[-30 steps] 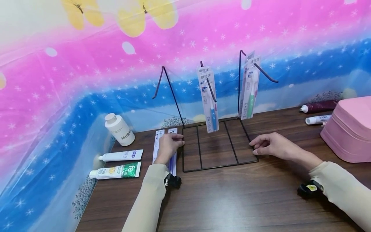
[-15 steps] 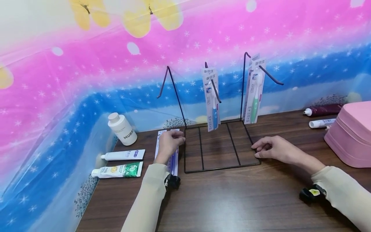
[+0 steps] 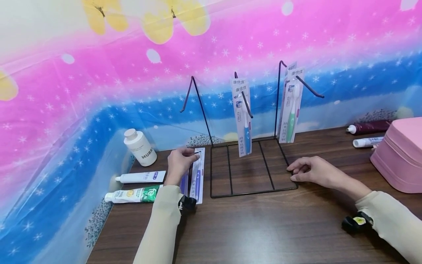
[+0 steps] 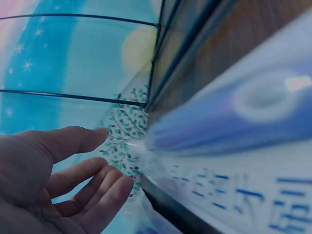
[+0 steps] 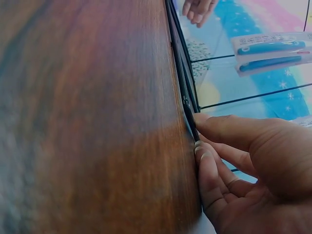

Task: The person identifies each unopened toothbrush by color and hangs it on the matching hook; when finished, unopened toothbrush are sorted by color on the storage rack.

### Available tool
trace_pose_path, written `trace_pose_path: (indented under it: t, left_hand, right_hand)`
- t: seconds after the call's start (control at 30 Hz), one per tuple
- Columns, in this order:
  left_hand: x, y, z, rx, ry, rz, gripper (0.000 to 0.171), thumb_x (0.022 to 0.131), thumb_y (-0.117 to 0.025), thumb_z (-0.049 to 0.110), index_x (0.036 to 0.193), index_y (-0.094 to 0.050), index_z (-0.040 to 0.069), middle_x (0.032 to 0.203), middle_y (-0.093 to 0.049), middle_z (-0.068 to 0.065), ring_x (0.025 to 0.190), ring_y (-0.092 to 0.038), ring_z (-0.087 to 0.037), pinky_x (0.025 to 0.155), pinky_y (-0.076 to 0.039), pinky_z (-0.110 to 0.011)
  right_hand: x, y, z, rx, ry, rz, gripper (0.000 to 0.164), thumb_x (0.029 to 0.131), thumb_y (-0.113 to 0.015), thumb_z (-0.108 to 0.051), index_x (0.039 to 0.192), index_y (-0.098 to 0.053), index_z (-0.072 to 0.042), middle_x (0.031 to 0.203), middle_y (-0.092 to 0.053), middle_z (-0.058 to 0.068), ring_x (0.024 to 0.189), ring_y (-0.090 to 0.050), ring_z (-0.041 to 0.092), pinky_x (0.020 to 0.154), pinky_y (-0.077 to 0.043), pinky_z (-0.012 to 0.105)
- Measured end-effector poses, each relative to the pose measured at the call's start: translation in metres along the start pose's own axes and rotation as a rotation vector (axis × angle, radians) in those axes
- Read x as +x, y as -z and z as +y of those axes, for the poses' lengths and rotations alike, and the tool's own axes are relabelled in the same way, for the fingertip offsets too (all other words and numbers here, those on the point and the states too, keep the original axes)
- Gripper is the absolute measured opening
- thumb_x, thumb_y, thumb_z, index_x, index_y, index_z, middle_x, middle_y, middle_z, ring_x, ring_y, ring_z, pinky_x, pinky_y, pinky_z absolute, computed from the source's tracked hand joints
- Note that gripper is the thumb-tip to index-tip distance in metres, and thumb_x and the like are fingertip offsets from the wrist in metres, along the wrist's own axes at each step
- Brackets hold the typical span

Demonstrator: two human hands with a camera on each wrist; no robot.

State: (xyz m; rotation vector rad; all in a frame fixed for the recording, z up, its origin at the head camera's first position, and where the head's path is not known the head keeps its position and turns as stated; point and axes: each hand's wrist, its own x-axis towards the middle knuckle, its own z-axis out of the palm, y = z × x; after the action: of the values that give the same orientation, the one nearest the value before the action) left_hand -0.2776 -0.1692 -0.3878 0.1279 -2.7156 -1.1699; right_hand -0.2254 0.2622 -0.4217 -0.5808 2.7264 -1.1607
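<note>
My right hand (image 3: 311, 169) pinches the right base wire of a black wire display rack (image 3: 254, 193) between thumb and fingers, as the right wrist view confirms. Left of the rack, my left hand (image 3: 179, 163) hovers over two packaged purple toothbrushes lying on the table, its fingers loosely bent around nothing. The right purple toothbrush pack (image 3: 197, 179) shows nearly whole; the left one (image 3: 184, 184) is mostly hidden under hand and wrist. Packaged blue toothbrushes (image 3: 244, 124) hang from the rack's middle hook, packaged green ones (image 3: 290, 113) from the right. The left hook (image 3: 186, 96) is bare.
A white bottle (image 3: 140, 146), a white toothpaste tube (image 3: 141, 177) and a green-and-white tube (image 3: 133, 194) stand or lie at left. At right are a pink case (image 3: 400, 154), a dark red tube (image 3: 370, 127) and another white tube (image 3: 367, 142). A patterned cloth (image 3: 132, 84) hangs behind.
My left hand has moved left, away from the rack's left side, uncovering the right purple toothbrush pack. The right hand stays at the rack's right wire. The head view has shifted slightly.
</note>
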Motion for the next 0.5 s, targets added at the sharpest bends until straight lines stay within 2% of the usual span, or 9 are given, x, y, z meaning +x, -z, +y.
trace_pose_path:
  t: [0.13,0.27,0.5]
  left_hand:
    - [0.000,-0.005,-0.002,0.013,0.044,0.000,0.036,0.086,-0.075,0.026,0.115,-0.071,0.006,0.110,-0.067,-0.010,0.095,-0.062,-0.026,0.081,-0.051,-0.043]
    - [0.003,-0.011,-0.002,0.038,0.039,0.003,0.035,0.084,-0.076,0.027,0.112,-0.072,0.006,0.116,-0.066,-0.012,0.098,-0.060,-0.028,0.081,-0.051,-0.042]
    - [0.005,-0.017,-0.005,0.078,0.046,0.028,0.024,0.083,-0.077,0.027,0.099,-0.076,0.008,0.102,-0.070,-0.008,0.083,-0.062,-0.024,0.071,-0.051,-0.039]
  right_hand:
    - [0.001,-0.001,0.001,-0.010,-0.012,-0.004,0.029,0.087,-0.074,-0.028,0.112,-0.070,-0.015,0.090,-0.068,-0.006,0.082,-0.063,0.014,0.068,-0.047,0.027]
    - [0.001,-0.001,0.002,-0.010,-0.014,0.000,0.029,0.087,-0.074,-0.029,0.112,-0.070,-0.016,0.091,-0.067,-0.005,0.082,-0.062,0.015,0.068,-0.048,0.028]
    - [0.000,0.000,0.001,0.013,-0.008,-0.008,0.030,0.087,-0.074,-0.030,0.112,-0.070,-0.015,0.091,-0.067,-0.003,0.081,-0.061,0.017,0.067,-0.048,0.028]
